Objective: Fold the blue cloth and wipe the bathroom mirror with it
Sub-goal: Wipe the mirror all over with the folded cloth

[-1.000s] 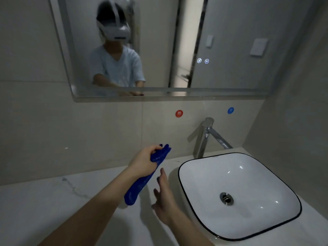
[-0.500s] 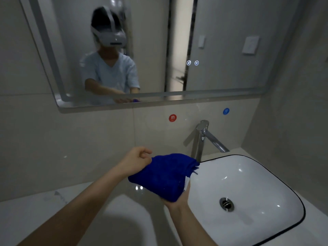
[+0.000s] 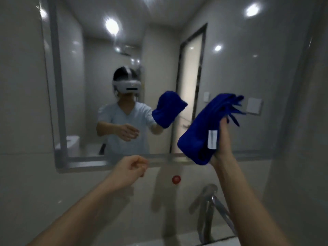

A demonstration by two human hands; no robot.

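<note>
Left hand (image 3: pixel 131 167) is being withdrawn, loosely curled, empty; folded cloth (image 3: pixel 202 128), gripped by right hand (image 3: pixel 223 139), is being raised to mirror (image 3: pixel 230 68) for wiping.

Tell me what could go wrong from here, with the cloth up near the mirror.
1. The blue cloth is held by the right hand alone, and its top layers are splayed. The fold may open once it rubs the mirror.
2. Its lower end hangs past the palm, so it could slip and drop toward the faucet below.
3. The left hand holds nothing, so nothing backs up that grip.
</note>
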